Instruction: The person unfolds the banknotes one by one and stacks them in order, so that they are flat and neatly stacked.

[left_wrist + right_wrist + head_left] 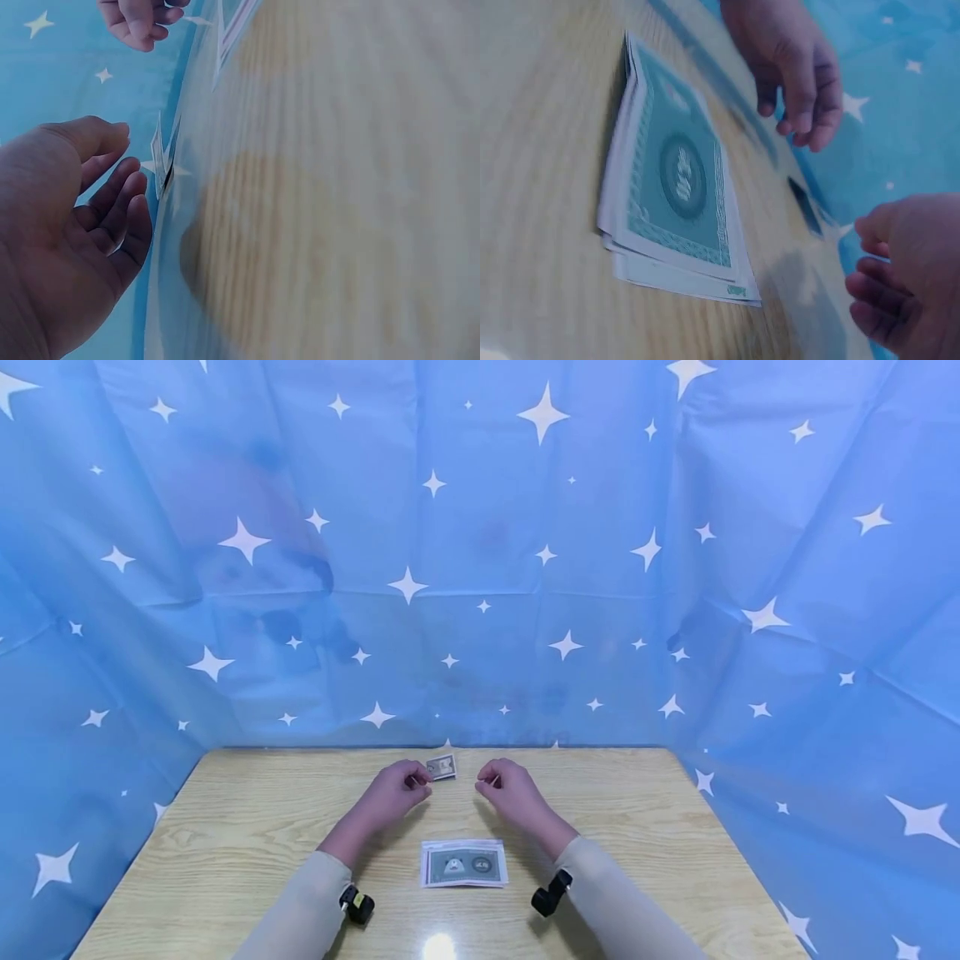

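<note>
A small folded banknote (442,767) lies toward the back of the table, standing partly open like a V in the left wrist view (159,157). Just left of it is my left hand (397,787), fingers loosely bent with nothing between them; a narrow gap seems to separate fingertips and note. My right hand (513,790) hovers to the note's right, thumb and fingers relaxed and holding nothing, as the right wrist view of that hand (915,274) also shows. Nearer the front, between the forearms, lies a stack of green-grey play banknotes (464,863), its edges slightly uneven.
The light wooden table (247,835) ends at the back against a blue curtain (480,527) with white stars, which also hangs along both sides. A small black camera is strapped to each sleeved wrist. A bright reflection glares on the table's front part.
</note>
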Tool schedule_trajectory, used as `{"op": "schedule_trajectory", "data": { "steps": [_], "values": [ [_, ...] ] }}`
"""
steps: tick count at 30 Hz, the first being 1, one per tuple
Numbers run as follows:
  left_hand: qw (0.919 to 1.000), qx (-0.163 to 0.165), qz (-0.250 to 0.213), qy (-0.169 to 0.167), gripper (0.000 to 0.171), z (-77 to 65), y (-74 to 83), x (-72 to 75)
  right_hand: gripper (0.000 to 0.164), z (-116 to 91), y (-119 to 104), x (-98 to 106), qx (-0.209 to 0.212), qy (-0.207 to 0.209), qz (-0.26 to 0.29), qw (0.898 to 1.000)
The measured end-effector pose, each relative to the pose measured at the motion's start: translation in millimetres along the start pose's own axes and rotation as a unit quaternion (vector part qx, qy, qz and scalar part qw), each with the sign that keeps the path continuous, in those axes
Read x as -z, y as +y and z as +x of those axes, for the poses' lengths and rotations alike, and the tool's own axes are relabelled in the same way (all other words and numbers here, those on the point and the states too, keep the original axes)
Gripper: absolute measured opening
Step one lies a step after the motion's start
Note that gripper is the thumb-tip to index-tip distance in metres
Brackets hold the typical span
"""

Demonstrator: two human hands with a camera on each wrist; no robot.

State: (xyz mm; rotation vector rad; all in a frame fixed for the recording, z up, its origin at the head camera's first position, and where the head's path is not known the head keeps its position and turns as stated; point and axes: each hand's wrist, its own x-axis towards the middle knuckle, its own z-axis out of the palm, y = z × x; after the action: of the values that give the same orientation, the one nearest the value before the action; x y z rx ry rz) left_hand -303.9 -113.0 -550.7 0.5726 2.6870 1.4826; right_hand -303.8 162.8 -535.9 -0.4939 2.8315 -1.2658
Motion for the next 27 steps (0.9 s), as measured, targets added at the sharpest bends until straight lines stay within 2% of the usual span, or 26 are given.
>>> {"op": "schedule_trajectory", "data": {
  "steps": [5,10,17,27],
  "values": [
    [0.9996,0.002,0.018,0.024,0.020,11.5,-3.7,-0.2,0.007,19,1,-7,0.009,0.009,-0.023,1.000],
    [0.9971,0.011,0.057,0.049,0.028,21.1,-5.2,0.4,0.021,38,-4,-17,0.006,0.011,-0.032,0.999],
    [0.9948,0.012,0.089,0.048,0.042,33.4,-9.8,-0.6,0.034,54,-8,-26,0.010,0.007,-0.059,0.998],
    [0.9921,0.019,0.117,0.042,0.042,42.4,-8.9,-2.3,0.037,67,-9,-32,0.032,-0.021,-0.083,0.996]
  ]
}}
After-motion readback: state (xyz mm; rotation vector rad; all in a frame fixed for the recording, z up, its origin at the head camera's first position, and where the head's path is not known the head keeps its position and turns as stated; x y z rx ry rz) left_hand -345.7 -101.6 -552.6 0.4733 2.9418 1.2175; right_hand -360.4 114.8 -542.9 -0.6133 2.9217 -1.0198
